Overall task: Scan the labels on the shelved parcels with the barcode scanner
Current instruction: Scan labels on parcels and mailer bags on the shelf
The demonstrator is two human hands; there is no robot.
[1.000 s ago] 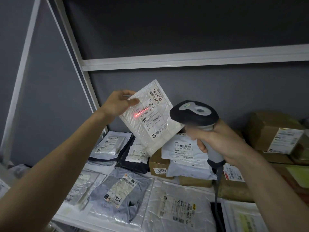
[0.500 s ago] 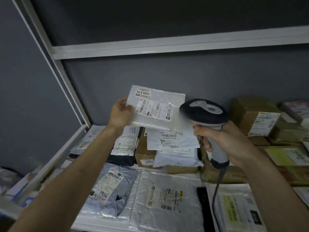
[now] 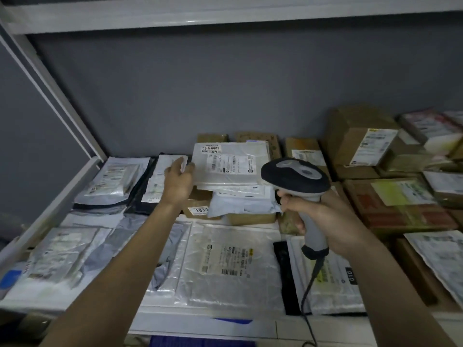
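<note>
A white bubble mailer (image 3: 233,166) with a printed label and the number 56-6-6603 lies flat on top of a stack of parcels at the back of the shelf. My left hand (image 3: 178,184) reaches in and holds the mailer's left edge. My right hand (image 3: 325,216) grips the handle of the grey and black barcode scanner (image 3: 295,176). The scanner's head hovers just right of the mailer, and no red beam shows on any label.
Under the mailer sit a grey poly bag (image 3: 250,204) and a small box marked 1834 (image 3: 198,209). Cardboard boxes (image 3: 360,141) crowd the right. Flat mailers (image 3: 230,261) cover the front of the shelf (image 3: 200,326). The scanner cable (image 3: 310,296) hangs down. An upper shelf beam (image 3: 225,11) runs overhead.
My left hand lowered the white mailer from mid-air onto the stack at the back. The red scan line seen a second ago is gone. The scanner stayed in my right hand.
</note>
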